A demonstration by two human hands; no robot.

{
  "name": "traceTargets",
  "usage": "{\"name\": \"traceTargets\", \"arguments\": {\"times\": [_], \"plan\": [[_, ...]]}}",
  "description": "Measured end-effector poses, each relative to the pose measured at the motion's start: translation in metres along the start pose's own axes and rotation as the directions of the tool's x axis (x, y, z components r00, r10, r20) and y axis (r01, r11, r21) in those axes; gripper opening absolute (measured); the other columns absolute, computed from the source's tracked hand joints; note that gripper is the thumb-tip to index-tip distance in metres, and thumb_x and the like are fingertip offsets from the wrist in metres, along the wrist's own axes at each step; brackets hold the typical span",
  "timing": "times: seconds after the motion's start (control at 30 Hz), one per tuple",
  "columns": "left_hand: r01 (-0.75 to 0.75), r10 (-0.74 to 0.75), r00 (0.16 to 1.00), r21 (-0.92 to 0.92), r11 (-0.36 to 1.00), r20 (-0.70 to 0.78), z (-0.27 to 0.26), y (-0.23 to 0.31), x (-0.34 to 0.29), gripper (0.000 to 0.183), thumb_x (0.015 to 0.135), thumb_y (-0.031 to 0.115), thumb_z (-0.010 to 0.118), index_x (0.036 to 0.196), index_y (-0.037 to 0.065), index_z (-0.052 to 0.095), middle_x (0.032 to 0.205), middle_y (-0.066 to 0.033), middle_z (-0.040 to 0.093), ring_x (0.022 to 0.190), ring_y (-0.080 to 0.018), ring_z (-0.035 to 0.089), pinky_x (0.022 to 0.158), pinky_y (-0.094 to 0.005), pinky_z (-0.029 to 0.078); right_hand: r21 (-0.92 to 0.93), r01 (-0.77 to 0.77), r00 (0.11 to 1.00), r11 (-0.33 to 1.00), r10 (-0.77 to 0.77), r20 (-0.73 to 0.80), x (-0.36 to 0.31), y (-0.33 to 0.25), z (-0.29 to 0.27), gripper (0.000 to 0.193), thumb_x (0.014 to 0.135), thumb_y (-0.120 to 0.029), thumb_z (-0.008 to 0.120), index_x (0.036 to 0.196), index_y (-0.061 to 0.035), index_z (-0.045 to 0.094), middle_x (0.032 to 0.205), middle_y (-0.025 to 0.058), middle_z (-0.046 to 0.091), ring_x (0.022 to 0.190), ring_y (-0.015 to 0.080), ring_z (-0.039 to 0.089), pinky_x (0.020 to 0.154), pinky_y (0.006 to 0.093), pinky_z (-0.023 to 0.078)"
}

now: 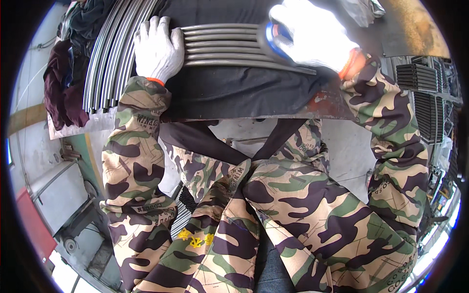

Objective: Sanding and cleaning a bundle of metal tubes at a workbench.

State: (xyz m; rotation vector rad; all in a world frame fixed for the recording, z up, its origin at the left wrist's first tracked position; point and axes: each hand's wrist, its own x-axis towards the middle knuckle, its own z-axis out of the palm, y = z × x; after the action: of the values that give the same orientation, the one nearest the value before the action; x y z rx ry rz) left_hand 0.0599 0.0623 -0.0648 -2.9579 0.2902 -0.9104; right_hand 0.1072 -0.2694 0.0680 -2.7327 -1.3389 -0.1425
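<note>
Several grey metal rods [222, 51] lie side by side across a black cloth on the table. My left hand [159, 49], in a white knit glove, rests flat over their left ends with its fingers stretched out. Over their right ends, my right hand [312, 39], also gloved in white, is closed around a blue-rimmed round thing [276, 41]. Motion blur and glare hide its exact kind and whether it touches the rods. The nearest rod sticks out farther right than the others. Just left of my left hand lies a row of longer metal rods [113, 53], pointing toward me.
The black cloth [220, 97] reaches the table's near edge, where a worn reddish surface [330, 103] shows. Dark red cloth [59, 83] hangs at the left corner. Clear plastic [361, 12] lies at the far right. Stacks of dark metal pieces [416, 78] stand beyond my right arm.
</note>
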Motion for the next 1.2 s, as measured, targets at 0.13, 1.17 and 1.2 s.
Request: {"name": "traceTargets", "arguments": {"times": [0.13, 1.17, 1.2], "plan": [[0.08, -0.085, 0.981, 0.036, 0.996, 0.172, -0.003, 0.004, -0.002, 0.045, 0.105, 0.032, 0.056, 0.138, 0.002, 0.063, 0.142, -0.0207, 0.062, 0.132, -0.0417, 0.055, 0.114, -0.0553, 0.039, 0.014, 0.004, 0.997, 1.0, -0.005, 0.072, 0.001, -0.014, -0.001, 0.023, 0.09, -0.027, 0.068, 0.099, -0.0052, 0.064, 0.092, 0.0195, 0.061, 0.086, 0.0382, 0.066, 0.072, 0.0482, 0.058], [0.043, -0.024, 0.99, -0.136, 0.99, 0.137, -0.056, 0.019, -0.025, 0.055, 0.102, 0.03, 0.06, 0.145, -0.004, 0.056, 0.147, -0.027, 0.058, 0.133, -0.0449, 0.052, 0.118, -0.0564, 0.035, -0.059, 0.065, 0.993, 0.996, -0.07, -0.094, 0.092, -0.047, 0.017, 0.025, 0.092, -0.03, 0.065, 0.102, -0.0072, 0.068, 0.095, 0.021, 0.067, 0.085, 0.0416, 0.07, 0.075, 0.0525, 0.058], [0.055, -0.028, 0.988, -0.179, 0.982, 0.149, -0.059, 0.021, -0.024, 0.06, 0.101, 0.034, 0.063, 0.146, -0.005, 0.055, 0.147, -0.0283, 0.057, 0.133, -0.0465, 0.051, 0.119, -0.0565, 0.034, -0.053, 0.033, 0.996, 0.998, -0.037, -0.079, 0.094, -0.042, 0.014, 0.026, 0.092, -0.031, 0.065, 0.103, -0.0078, 0.068, 0.096, 0.021, 0.068, 0.087, 0.0418, 0.071, 0.076, 0.052, 0.058]]}}
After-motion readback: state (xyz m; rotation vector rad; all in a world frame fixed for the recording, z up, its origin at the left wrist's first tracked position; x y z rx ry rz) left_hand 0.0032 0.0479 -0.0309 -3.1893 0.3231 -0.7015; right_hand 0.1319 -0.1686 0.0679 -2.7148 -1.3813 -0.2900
